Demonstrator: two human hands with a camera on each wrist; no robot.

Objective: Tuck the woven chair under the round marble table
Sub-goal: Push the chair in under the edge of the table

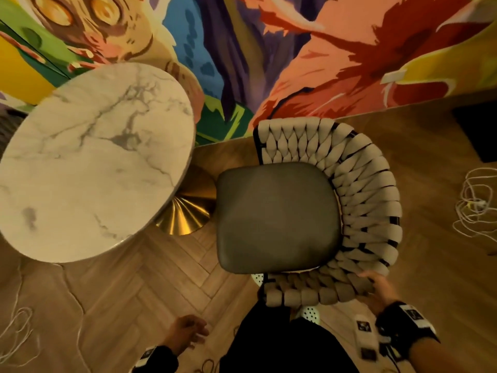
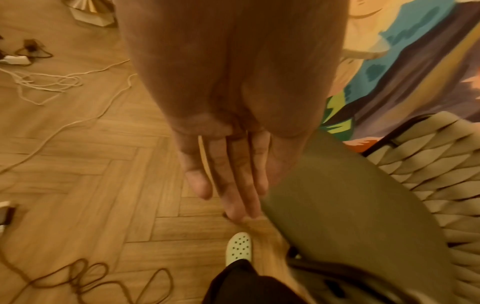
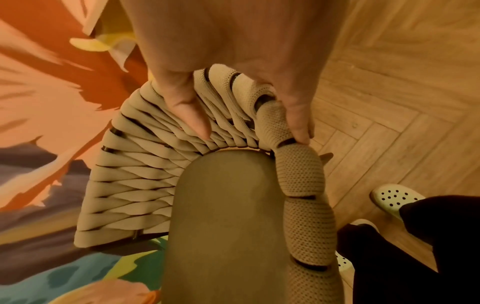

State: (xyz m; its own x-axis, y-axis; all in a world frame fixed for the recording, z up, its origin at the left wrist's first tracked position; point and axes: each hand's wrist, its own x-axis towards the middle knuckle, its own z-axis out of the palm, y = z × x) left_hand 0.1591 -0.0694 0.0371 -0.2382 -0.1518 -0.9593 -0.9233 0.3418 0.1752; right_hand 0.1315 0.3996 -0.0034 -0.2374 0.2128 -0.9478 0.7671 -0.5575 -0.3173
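The woven chair (image 1: 360,200) has a beige braided backrest and a dark grey seat cushion (image 1: 277,216). It stands on the floor to the right of the round marble table (image 1: 91,157), its seat front facing the table's gold base (image 1: 188,211). My right hand (image 1: 376,289) grips the top rim of the backrest at its near end, thumb inside the weave and fingers (image 3: 298,123) outside over the rim. My left hand (image 1: 185,332) hangs free over the floor with straight fingers (image 2: 233,181), beside the seat's near corner, holding nothing.
A painted mural wall (image 1: 295,49) runs close behind the table and chair. Loose white cords (image 1: 476,205) lie on the herringbone wood floor at right and left. My legs and white perforated shoes (image 2: 239,248) stand just behind the chair.
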